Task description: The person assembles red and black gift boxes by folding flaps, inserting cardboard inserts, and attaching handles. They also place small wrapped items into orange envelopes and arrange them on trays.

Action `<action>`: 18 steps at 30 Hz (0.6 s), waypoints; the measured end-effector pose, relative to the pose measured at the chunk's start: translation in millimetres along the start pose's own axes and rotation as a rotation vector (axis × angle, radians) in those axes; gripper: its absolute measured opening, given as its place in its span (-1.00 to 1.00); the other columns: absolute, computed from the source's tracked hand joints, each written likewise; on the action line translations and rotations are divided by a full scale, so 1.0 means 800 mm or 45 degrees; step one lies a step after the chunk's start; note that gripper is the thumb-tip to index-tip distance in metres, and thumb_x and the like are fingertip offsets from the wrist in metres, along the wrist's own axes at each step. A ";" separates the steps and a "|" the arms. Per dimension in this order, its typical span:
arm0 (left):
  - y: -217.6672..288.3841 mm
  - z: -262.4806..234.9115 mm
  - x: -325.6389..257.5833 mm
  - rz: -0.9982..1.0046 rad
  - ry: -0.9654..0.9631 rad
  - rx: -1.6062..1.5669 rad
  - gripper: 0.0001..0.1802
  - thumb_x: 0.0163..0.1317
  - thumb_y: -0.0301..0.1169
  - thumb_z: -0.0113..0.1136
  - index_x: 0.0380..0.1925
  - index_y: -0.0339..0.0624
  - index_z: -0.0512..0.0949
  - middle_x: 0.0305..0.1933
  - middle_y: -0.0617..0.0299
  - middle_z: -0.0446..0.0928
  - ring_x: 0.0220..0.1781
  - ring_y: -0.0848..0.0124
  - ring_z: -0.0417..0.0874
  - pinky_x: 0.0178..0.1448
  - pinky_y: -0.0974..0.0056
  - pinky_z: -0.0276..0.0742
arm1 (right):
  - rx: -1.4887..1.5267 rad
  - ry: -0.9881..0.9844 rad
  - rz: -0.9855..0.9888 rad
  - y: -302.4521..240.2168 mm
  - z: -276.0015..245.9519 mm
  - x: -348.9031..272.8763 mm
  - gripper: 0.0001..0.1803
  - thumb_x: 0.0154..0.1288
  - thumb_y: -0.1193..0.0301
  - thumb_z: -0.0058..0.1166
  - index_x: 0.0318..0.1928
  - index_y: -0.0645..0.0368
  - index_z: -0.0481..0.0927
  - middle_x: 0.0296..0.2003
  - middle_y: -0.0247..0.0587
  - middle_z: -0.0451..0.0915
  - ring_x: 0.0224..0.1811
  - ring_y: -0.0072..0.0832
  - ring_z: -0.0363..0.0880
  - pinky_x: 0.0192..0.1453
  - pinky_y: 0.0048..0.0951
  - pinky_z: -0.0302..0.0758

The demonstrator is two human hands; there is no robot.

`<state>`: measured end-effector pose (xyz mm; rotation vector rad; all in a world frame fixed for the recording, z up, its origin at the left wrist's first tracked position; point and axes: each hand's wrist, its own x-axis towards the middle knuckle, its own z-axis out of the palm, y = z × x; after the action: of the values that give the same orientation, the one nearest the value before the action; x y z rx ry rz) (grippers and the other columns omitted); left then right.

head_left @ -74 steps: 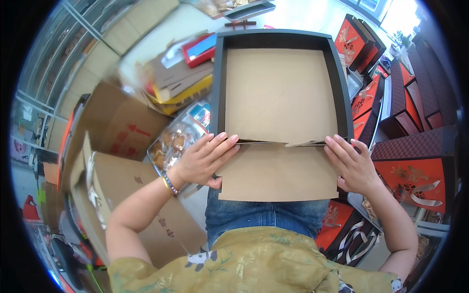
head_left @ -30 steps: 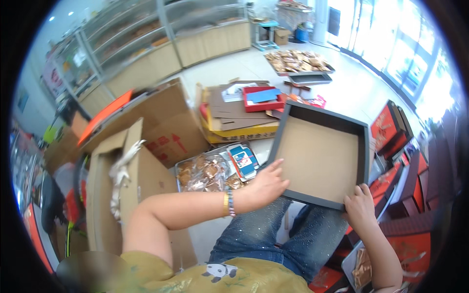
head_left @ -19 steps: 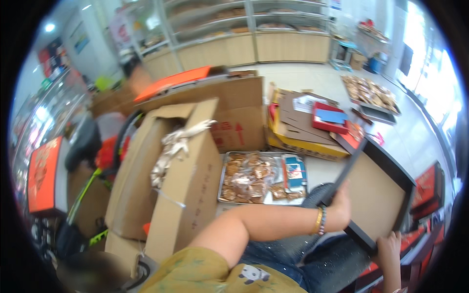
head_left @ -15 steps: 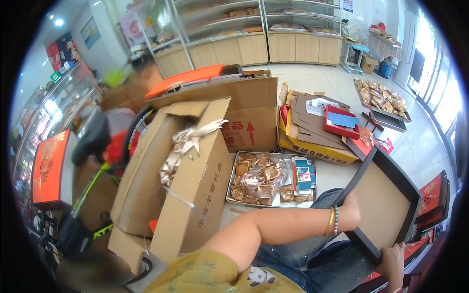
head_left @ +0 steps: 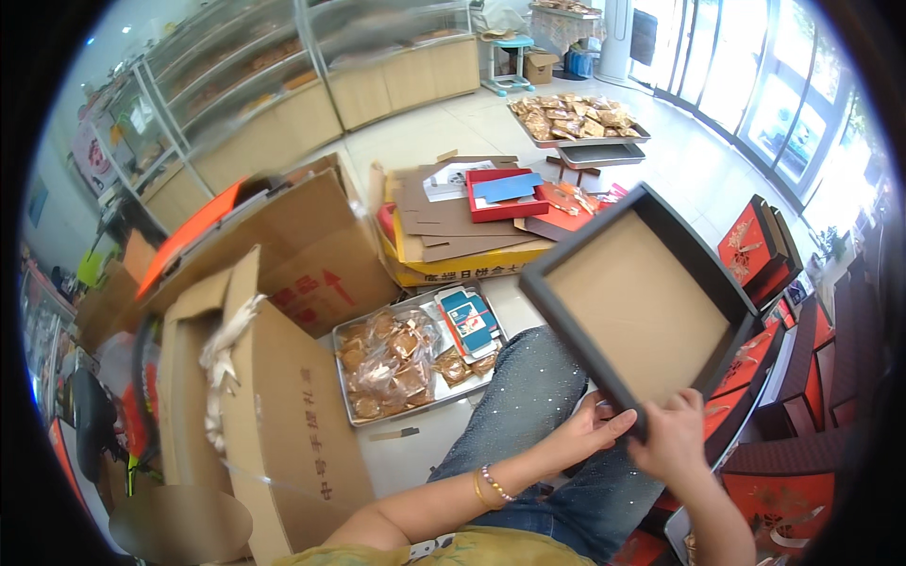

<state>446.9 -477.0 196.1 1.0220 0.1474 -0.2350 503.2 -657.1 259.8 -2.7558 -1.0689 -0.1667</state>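
A shallow dark box (head_left: pixel 640 311) with a beige inside is tilted up above my lap, its open face toward me. My right hand (head_left: pixel 672 436) grips its near edge, with the fingers curled over the wall. Beside it, my left hand (head_left: pixel 590 432) is at the box's lower left corner, thumb against the wall and the other fingers partly hidden behind it. To the left of my knees lies a metal tray (head_left: pixel 377 415) of wrapped baked goods (head_left: pixel 392 354), with teal-and-white cartons (head_left: pixel 467 323) on its right part.
An open cardboard box (head_left: pixel 302 443) stands at my left. Ahead is a yellow carton (head_left: pixel 453 269) bearing cardboard sheets and a red box (head_left: pixel 510 196). Red-and-dark gift boxes (head_left: pixel 750 241) crowd my right. A tray of wrapped goods (head_left: pixel 576 121) sits farther off, before wooden shelving (head_left: pixel 406 85).
My view has swung right. My left hand has left the box's far left side for its near corner beside my right hand, which has kept hold of the near edge.
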 end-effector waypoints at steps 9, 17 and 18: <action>0.052 -0.051 0.043 0.637 0.569 -0.090 -0.58 0.48 -0.33 0.14 0.25 -0.28 0.46 0.14 0.21 0.58 0.19 0.40 0.60 0.24 0.26 0.55 | 0.128 0.508 -0.132 -0.085 -0.023 0.051 -0.55 0.09 0.35 0.34 0.04 0.12 0.66 0.16 -0.11 0.56 0.26 -0.10 0.48 0.60 0.21 0.11; 0.143 -0.173 0.081 0.563 0.760 -0.203 -0.55 0.46 -0.12 0.14 0.14 -0.23 0.52 0.08 0.17 0.65 0.06 0.35 0.71 0.07 0.16 0.71 | 0.361 0.669 0.370 0.040 0.030 0.017 -0.64 0.12 0.51 0.32 -0.03 0.15 0.64 0.09 -0.05 0.57 0.19 -0.05 0.49 0.40 0.05 0.33; 0.149 -0.174 0.086 0.508 0.770 -0.156 -0.52 0.45 -0.11 0.16 0.16 -0.24 0.51 0.11 0.17 0.63 0.12 0.33 0.69 0.14 0.15 0.68 | 0.414 0.692 0.445 0.062 0.043 0.008 -0.65 0.12 0.52 0.31 -0.03 0.16 0.63 0.08 -0.04 0.57 0.18 -0.03 0.49 0.38 0.01 0.36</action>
<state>542.9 -306.6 206.6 0.9531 0.4920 0.4492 542.6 -681.9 221.1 -2.3438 -0.4246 -0.5898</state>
